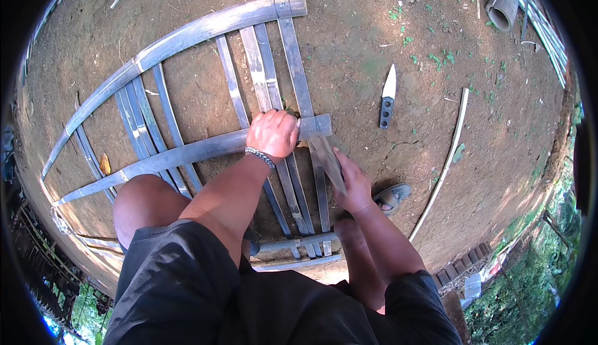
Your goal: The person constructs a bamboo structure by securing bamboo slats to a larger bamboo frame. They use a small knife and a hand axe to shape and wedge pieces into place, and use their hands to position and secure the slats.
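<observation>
A frame of split bamboo lies on the ground, its long curved outer rail [205,32] at the far side and a middle rail [187,152] in front of me. Several thin bamboo slats [291,58] run crosswise under the rails. My left hand [272,134] is closed over the middle rail near its right end, and its fingertips are hidden. In my right hand [352,184] is a flat greyish wooden piece [327,163], slanting up toward the rail's end. Whether its tip touches the rail I cannot tell.
A knife [387,95] with a dark, holed handle lies to the right on the bare soil. Farther right are a long thin stick [443,167], a hollow bamboo tube [502,7] and a bundle of pale poles [542,21]. My sandalled foot [392,198] is beside the right hand.
</observation>
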{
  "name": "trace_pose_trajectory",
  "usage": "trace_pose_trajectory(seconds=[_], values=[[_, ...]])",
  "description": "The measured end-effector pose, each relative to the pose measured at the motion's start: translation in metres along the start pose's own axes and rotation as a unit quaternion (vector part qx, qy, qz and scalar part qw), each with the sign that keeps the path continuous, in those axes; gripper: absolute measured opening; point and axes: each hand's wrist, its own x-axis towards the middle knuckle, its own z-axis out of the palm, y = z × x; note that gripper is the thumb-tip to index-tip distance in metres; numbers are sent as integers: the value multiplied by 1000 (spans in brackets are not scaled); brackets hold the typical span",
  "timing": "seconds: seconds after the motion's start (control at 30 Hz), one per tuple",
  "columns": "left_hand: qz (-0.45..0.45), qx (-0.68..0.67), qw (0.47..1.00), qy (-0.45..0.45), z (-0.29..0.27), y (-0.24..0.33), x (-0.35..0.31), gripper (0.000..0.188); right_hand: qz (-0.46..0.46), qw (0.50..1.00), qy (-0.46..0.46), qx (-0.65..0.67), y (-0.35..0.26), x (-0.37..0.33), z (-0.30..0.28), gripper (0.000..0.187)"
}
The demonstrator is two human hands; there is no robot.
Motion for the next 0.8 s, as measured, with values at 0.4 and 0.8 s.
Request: trace_pose_trajectory(seconds=[0.4,0.8], values=[[6,-8,1000,9,1,-3,0,21,-1,997,15,78,-27,27,-44,71],[-10,-3,1000,-12,2,-3,0,12,95,970,-202,-93,-56,77,-93,56]])
